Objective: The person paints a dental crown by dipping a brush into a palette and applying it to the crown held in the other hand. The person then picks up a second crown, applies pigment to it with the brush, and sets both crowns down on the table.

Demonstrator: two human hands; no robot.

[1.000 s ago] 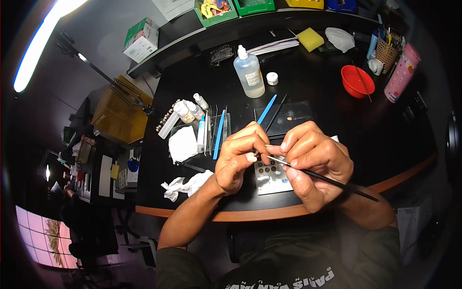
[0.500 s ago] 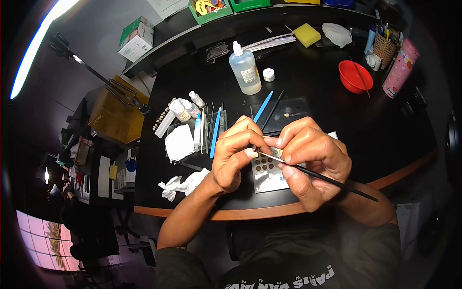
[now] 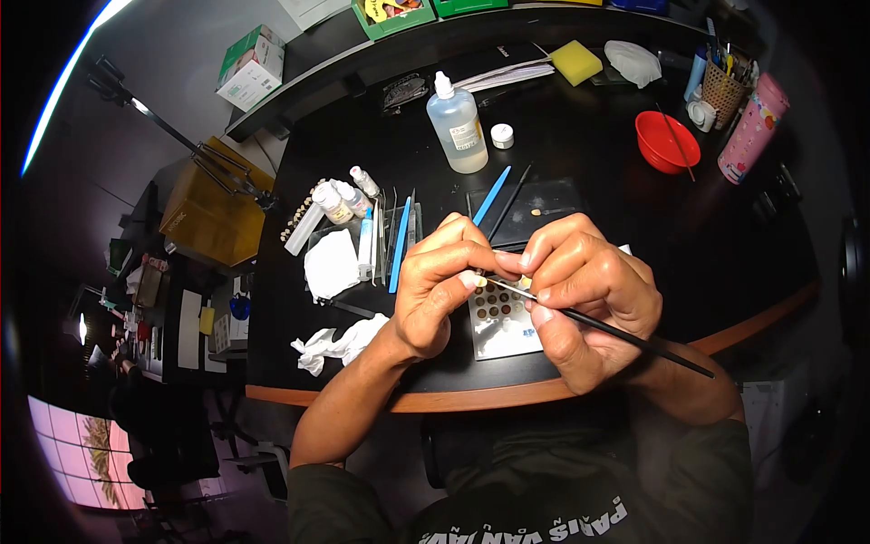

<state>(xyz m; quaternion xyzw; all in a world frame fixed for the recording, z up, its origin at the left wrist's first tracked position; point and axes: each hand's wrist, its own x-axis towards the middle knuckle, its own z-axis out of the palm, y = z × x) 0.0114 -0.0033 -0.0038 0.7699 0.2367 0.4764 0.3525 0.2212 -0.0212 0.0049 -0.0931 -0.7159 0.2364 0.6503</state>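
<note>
My right hand (image 3: 598, 304) is closed around a thin black-handled brush (image 3: 634, 342), its tip pointing left toward my left thumb. My left hand (image 3: 444, 281) is pinched around something small and pale, mostly hidden between thumb and fingers, and the brush tip meets it or lies very near. The fingertips of both hands touch or nearly touch. Below them lies a palette (image 3: 507, 341) with several small round brown wells. Behind the hands a dark tile (image 3: 555, 207) holds a small yellowish piece, with a blue-handled tool (image 3: 492, 196) beside it.
A clear bottle (image 3: 458, 127) and small white jar (image 3: 502, 136) stand at the back. Small bottles (image 3: 333, 203), tools and white tissue (image 3: 332, 265) lie left; crumpled tissue (image 3: 340, 344) is nearer. A red bowl (image 3: 668, 143), pink flask (image 3: 754, 129) and pen basket (image 3: 722, 92) stand right.
The view has shifted slightly, so the table items appear a little further left. Both hands keep nearly the same pose, with the brush still between them.
</note>
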